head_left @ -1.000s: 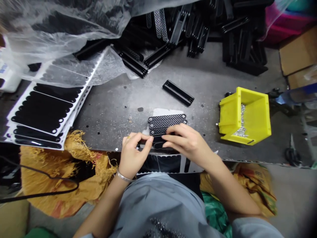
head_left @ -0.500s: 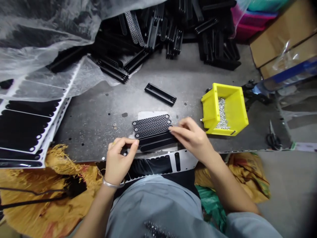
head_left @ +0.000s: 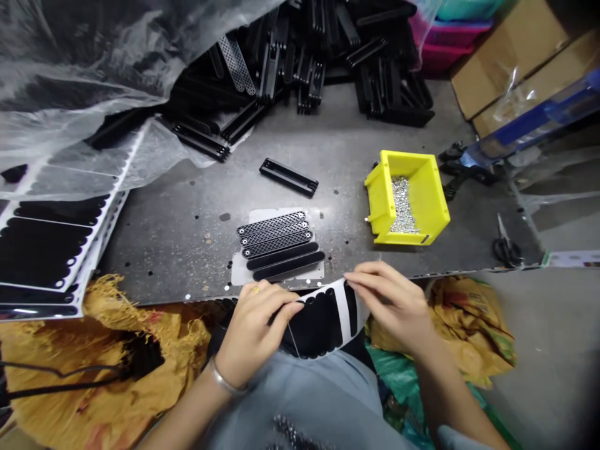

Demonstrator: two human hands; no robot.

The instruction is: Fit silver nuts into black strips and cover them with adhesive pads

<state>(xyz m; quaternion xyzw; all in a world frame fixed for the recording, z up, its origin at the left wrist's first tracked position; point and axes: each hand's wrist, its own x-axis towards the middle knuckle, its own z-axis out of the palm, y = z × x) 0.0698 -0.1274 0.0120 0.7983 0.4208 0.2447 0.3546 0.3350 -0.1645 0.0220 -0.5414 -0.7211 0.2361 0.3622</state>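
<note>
A white-backed sheet of black stickers (head_left: 315,330) lies across my lap, below the table edge. My left hand (head_left: 260,322) pinches the sheet's upper edge between thumb and fingers. At the end of a single black strip on the sheet's right side, my right hand (head_left: 391,303) closes its fingertips; whether the strip is lifted there I cannot tell. On the table just ahead, a row of long rounded bars rests on a pale plate (head_left: 240,273). Three have a diamond-patterned face (head_left: 274,232), and two nearer ones are plain black (head_left: 287,265).
A yellow bin (head_left: 438,200) of small metal pieces stands right, with scissors (head_left: 506,244) beyond it. A black open frame (head_left: 288,177) lies behind the bars. Black parts (head_left: 281,56) pile at the back. More sticker sheets (head_left: 51,244) and plastic film lie left.
Both hands have left the bars and come down to the sticker sheet on my lap. The two plain bars now lie uncovered. The view has shifted slightly right.
</note>
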